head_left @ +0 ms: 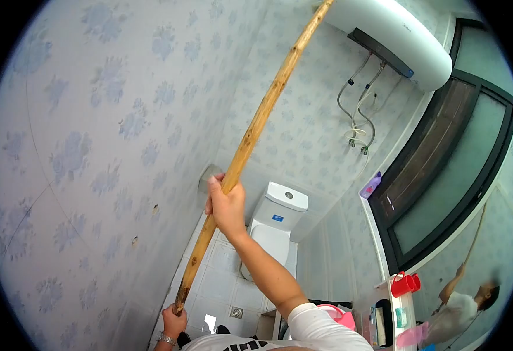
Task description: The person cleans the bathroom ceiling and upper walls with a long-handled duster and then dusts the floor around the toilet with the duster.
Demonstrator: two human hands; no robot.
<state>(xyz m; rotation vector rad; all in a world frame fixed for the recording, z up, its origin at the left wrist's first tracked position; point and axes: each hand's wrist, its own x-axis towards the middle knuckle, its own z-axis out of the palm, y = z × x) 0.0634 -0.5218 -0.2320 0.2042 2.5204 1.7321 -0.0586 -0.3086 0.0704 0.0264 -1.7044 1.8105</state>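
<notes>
A long wooden pole (256, 126) slants up from low in the view to the top edge, where its upper end passes out of sight by the water heater (396, 35). My right hand (227, 203) is wrapped around the pole's middle part. Lower down, my left hand (174, 321), with a watch on the wrist, grips the dark bottom end. Behind my right arm stands a white toilet (277, 219), partly covered by the forearm.
Hoses (356, 105) hang below the heater. On the right are a dark-framed window (443, 164), a purple bottle (371, 185) on its sill, red cups (405, 285) on a shelf, and a mirror (472, 263). A patterned wall (104, 146) fills the left; a floor drain (236, 312) lies below.
</notes>
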